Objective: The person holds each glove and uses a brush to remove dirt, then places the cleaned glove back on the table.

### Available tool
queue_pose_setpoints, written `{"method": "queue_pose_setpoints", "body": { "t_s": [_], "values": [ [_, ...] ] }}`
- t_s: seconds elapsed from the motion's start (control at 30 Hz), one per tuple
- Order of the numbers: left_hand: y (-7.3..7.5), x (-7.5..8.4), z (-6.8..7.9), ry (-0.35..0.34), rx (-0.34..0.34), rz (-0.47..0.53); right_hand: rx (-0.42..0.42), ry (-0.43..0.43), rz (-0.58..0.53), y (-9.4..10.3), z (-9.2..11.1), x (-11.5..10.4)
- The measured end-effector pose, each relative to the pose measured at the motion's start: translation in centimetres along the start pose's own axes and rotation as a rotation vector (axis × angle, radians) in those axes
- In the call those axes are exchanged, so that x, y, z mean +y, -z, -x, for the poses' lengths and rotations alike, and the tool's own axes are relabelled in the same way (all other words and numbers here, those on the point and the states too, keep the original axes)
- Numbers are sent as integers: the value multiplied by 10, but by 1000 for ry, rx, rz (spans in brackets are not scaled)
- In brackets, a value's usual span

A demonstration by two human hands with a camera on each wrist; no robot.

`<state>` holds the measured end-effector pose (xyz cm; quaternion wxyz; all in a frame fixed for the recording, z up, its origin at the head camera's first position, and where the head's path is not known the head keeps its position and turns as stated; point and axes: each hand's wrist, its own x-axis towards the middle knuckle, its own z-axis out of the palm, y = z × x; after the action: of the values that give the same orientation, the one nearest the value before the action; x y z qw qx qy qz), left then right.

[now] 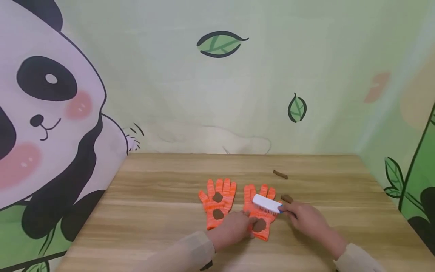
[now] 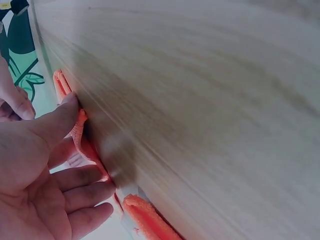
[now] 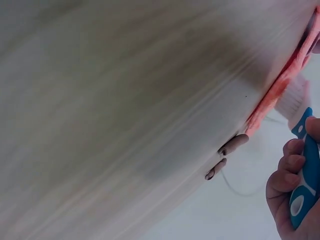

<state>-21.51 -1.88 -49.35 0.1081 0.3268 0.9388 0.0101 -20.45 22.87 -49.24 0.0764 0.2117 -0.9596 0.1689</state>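
Note:
My right hand (image 1: 307, 219) grips the blue handle (image 3: 306, 175) of a scrub brush (image 1: 266, 203). Its white head lies across the right-hand orange knit glove (image 1: 249, 192), bristles toward the fabric. Close to the cuff, a brown patch (image 1: 259, 225) marks that glove. My left hand (image 1: 234, 228) rests at the glove's left side, fingertips touching it; in the left wrist view the thumb is on the glove's edge and the other fingers extend loosely. To the left lies a second orange glove (image 1: 225, 206) with two brown patches, its cuff partly hidden by my left hand.
Two short brown rolled pieces lie on the wooden table (image 1: 153, 196): one stick (image 1: 280, 174) farther back, another roll (image 1: 287, 198) just beyond my right hand. A green backdrop (image 1: 170, 94) with a printed panda and leaves stands behind the table.

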Motion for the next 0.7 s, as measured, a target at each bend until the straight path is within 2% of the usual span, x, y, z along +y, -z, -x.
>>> {"method": "queue_pose_setpoints", "body": {
  "t_s": [0.23, 0.5, 0.6, 0.7],
  "values": [
    [0, 1, 0, 7, 0, -15, -30, -106, -16, -1, -5, -2],
    [-1, 0, -2, 2, 21, -28, -8, -151, 1, 2, -10, -4],
    [-1, 1, 0, -7, 38, -45, 26, -176, -57, 4, -9, -4],
    [1, 2, 0, -15, 51, -65, 78, -237, -206, 10, -9, -4]
  ]
}}
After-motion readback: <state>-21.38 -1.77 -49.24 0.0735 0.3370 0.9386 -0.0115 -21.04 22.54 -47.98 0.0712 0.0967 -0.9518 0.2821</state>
